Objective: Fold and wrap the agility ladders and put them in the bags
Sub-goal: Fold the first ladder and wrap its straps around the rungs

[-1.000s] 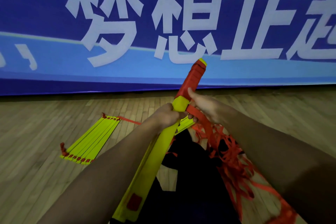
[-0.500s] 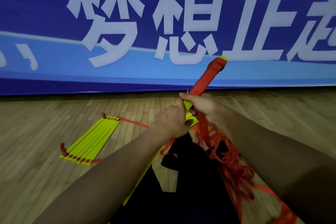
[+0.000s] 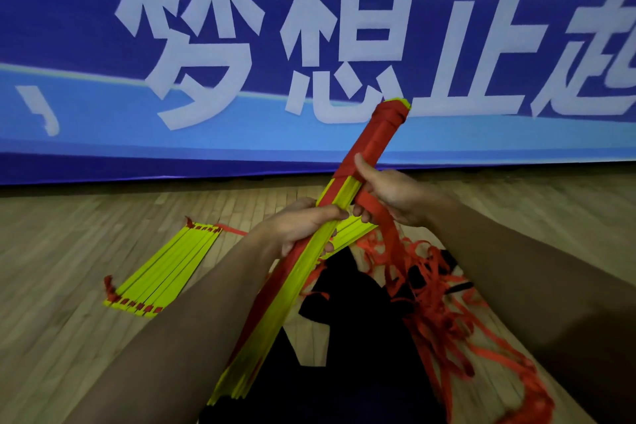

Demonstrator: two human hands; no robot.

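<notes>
Ladder bundle on floor (image 3: 161, 268): flat stack of yellow rungs with red ends; lies at 9 o'clock from the hands, well apart, long axis running 7 to 1 o'clock; untouched

Left hand (image 3: 303, 224): its grip is wrapped round the middle of the held ladder bundle (image 3: 296, 272), fingers curled over the yellow rungs; it is the hand nearer the unwrapped lower half

Held ladder bundle: raised off the floor, long axis from 7 o'clock near the body up to 1 o'clock; upper end already bound in red, lower part bare yellow

Right hand (image 3: 389, 193): just beside the left, at its 1 o'clock; thumb pressed on the edge of the red binding, fingers pinching the red strap (image 3: 382, 217) where it leaves the bundle

Red strap: drops from the grip toward 5 o'clock into a loose tangle on the floor

Black bag (image 3: 347, 289): dark fabric under the tangle, at 6 o'clock; shape hard to make out

Turning relation: the bare yellow lies at 7 o'clock from the right hand, so further turns probably travel down the axis toward the left hand

Room: open wooden floor (image 3: 69, 251) at 9 o'clock; blue banner (image 3: 103, 113) stands behind at 12 o'clock; tangle may snag
</notes>
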